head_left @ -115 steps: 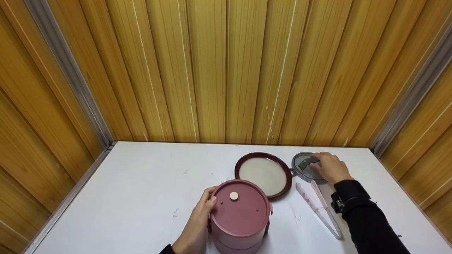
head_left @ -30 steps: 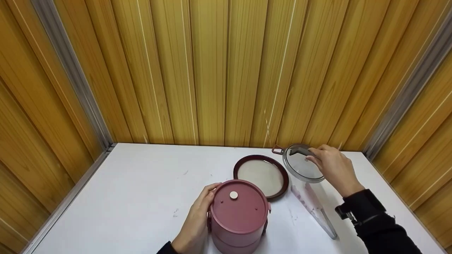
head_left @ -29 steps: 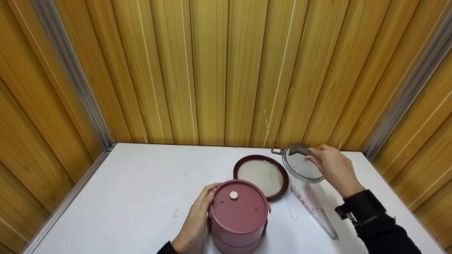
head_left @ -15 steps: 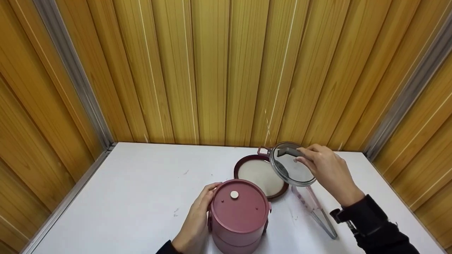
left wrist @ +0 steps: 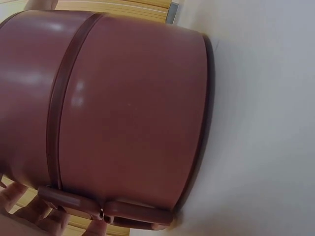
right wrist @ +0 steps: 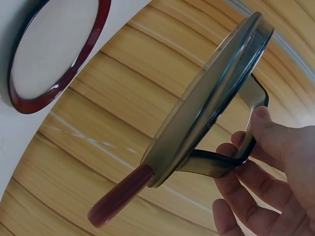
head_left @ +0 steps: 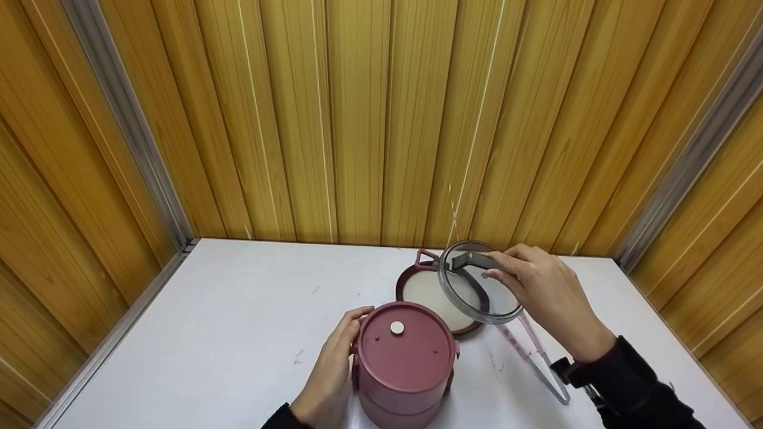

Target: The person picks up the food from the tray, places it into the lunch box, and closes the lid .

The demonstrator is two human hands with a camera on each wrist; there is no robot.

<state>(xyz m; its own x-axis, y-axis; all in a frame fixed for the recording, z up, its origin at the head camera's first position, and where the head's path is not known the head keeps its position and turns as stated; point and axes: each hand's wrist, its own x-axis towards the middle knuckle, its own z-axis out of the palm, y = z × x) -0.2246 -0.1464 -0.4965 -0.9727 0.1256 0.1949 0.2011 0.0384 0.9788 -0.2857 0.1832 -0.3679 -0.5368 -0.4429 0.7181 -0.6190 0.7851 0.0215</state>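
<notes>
My left hand grips the side of a dusty-pink, two-tier round lunch container, which stands upright on the table. Its flat lid bears a small cream button. In the left wrist view the container's wall fills much of the picture, with side clasps near my fingers. My right hand pinches the dark handle of a see-through round lid. That lid is raised and tilted, overlapping the plate in the head view; a reddish loop tab juts from its rim.
A cream plate with a dark red rim lies behind the container. Pink-tipped tongs with grey arms rest spread on the white table at the right. Wood-patterned walls enclose the back and sides.
My right hand has lifted the see-through lid off the table and carried it leftward, tilting it over the plate's right side. My left hand stays on the container.
</notes>
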